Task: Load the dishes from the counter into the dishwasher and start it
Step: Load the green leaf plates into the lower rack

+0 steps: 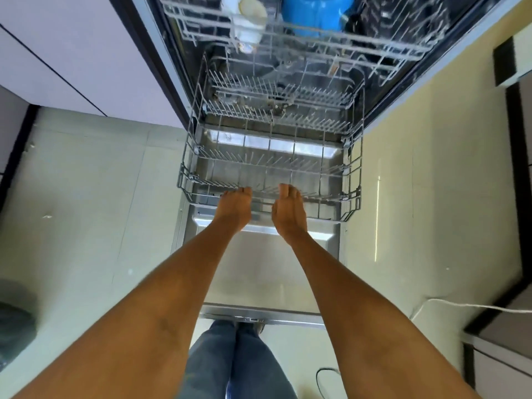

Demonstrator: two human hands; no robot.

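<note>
Your left hand [234, 210] and right hand [289, 214] hook curled fingers over the front rail of the empty lower rack [270, 168], just beyond them on the open door [259, 269]; uneven force could skew and jam it.

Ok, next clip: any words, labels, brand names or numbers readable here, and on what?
None can be read.
The white cup in the upper rack has a coloured mark near its lower edge, too blurred to read.
The latch at the edge of the open door shows no legible marking.
</note>
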